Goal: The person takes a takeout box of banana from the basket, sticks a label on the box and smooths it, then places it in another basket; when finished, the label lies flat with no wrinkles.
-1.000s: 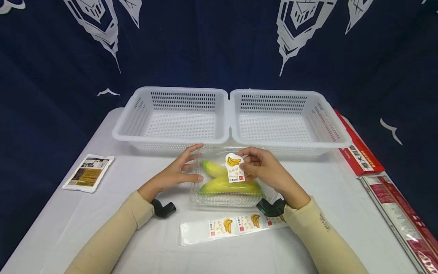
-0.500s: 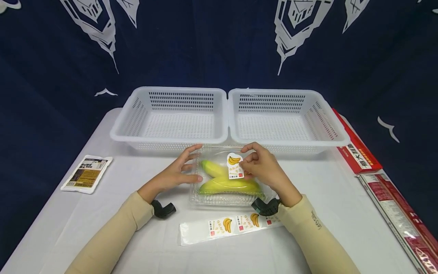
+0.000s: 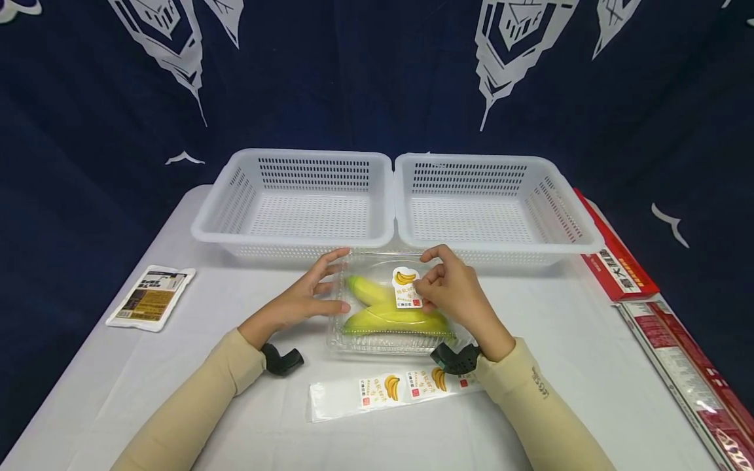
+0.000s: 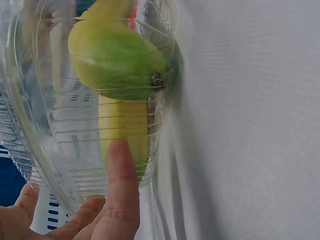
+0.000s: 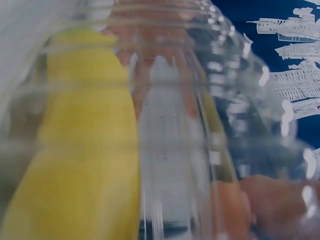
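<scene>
A clear plastic clamshell box (image 3: 353,343) with yellow-green bananas (image 3: 394,320) inside lies in the middle of the table. My left hand (image 3: 297,297) steadies its left side with spread fingers; in the left wrist view one finger (image 4: 122,185) lies along the ribbed wall. At the lid, my right hand (image 3: 456,288) holds the right edge of a white banana sticker (image 3: 406,296) between thumb and curled fingers. The sticker lies against or just over the lid; which one, I cannot tell. Through the plastic, the right wrist view shows a banana (image 5: 85,145) and blurred fingers.
Behind the box stand two white perforated baskets (image 3: 294,239) (image 3: 501,247), side by side. A strip of banana stickers (image 3: 391,389) lies in front. A sealed packet (image 3: 151,297) sits at left; a red box (image 3: 624,268) and a long red-and-white package (image 3: 683,373) line the right edge.
My right hand has shifted slightly left, its index finger lifting, and the sticker now looks flatter and a little farther right over the lid. The left hand keeps its place.
</scene>
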{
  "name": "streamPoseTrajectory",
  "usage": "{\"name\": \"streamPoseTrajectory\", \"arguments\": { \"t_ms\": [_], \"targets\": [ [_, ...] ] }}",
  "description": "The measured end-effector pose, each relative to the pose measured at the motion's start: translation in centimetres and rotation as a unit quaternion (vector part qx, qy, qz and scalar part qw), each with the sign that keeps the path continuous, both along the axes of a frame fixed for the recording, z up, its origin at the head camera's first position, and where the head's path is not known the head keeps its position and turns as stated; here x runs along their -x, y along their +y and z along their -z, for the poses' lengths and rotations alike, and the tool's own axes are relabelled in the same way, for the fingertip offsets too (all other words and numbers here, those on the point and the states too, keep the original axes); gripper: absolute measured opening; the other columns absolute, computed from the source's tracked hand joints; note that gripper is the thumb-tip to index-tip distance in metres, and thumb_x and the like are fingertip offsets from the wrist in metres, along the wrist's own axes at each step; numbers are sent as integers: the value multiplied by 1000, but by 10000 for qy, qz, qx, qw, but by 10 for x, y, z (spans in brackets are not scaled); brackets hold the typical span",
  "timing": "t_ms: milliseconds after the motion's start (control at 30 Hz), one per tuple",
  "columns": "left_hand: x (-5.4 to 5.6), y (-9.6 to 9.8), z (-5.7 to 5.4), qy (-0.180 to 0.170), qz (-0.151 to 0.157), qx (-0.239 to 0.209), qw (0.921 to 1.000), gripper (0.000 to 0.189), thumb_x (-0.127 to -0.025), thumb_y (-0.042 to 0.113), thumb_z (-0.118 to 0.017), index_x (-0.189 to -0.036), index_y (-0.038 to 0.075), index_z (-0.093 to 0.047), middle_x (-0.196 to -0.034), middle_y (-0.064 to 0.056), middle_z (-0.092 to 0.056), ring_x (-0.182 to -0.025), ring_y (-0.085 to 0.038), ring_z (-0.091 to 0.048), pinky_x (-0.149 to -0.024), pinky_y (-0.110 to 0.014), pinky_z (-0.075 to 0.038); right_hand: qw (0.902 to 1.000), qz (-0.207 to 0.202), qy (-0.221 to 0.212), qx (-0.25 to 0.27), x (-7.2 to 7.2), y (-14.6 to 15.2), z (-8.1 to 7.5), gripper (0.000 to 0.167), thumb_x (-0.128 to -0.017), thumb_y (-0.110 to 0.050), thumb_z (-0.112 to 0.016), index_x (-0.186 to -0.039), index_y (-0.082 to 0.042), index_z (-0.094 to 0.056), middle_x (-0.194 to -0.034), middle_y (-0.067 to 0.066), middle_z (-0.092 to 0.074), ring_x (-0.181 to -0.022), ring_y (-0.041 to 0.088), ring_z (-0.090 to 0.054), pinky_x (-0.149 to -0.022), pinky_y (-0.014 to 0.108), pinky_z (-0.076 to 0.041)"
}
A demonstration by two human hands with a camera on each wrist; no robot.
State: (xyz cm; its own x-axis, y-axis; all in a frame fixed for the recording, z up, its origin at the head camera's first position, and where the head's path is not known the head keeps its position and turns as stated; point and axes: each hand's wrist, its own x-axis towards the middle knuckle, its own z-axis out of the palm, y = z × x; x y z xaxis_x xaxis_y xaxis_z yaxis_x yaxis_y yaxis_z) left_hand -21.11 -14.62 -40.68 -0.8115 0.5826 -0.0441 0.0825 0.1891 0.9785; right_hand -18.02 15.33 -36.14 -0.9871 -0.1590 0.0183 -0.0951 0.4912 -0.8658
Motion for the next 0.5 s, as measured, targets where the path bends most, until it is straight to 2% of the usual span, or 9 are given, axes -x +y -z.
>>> {"name": "streamPoseTrajectory", "arguments": {
  "t_ms": [333,500],
  "targets": [
    [1,2,1,8,-7,42,10000,101,-94,16,-80,-173,23,-17,-175,-24,-15,-156,-60,-22,-117,-75,-35,9999,-8,53,-96,-1,-1,1,37,-92,3,-72,-126,4,-57,-79,8,-71,-55,18,-69,-58,29,-59],
    [1,2,3,56,46,-46,10000,101,-95,15,-80,-173,19,-15,-175,-25,-13,-157,-59,-20,-119,-75,-31,9995,84,185,-255,-1,-2,1,34,-90,3,-73,-122,4,-60,-79,8,-70,-53,18,-68,-55,29,-58]
  ]
}}
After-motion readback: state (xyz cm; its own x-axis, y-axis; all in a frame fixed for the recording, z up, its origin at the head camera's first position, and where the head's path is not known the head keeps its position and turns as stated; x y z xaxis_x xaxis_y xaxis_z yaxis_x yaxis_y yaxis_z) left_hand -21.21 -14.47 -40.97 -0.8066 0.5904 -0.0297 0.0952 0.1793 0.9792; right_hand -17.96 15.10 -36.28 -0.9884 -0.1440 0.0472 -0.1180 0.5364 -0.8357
